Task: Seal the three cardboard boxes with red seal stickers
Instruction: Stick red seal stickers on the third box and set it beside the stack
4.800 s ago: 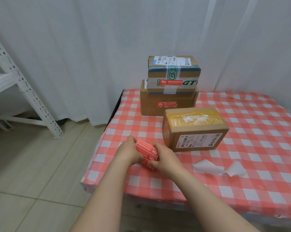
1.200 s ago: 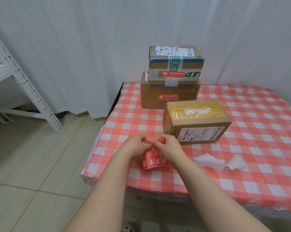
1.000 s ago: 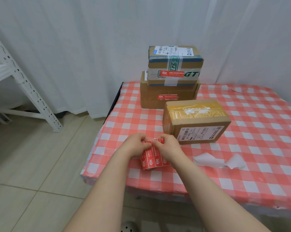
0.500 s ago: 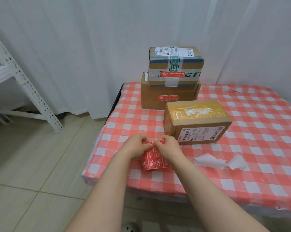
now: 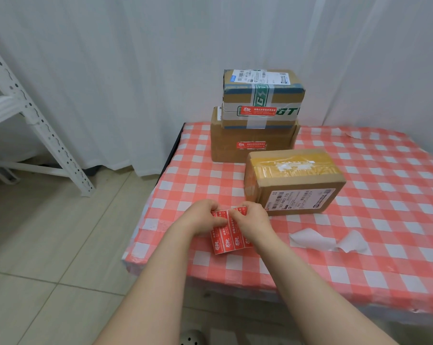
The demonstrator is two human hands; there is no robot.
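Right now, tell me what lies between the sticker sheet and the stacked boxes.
Head view: only bare checkered tablecloth between the sticker sheet and the stacked boxes; the unsealed box sits just right of that stretch.

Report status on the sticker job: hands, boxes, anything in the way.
Left hand and right hand both pinching sticker sheet. Two stacked boxes stickered; front box not yet. Backing scraps beside, not blocking.
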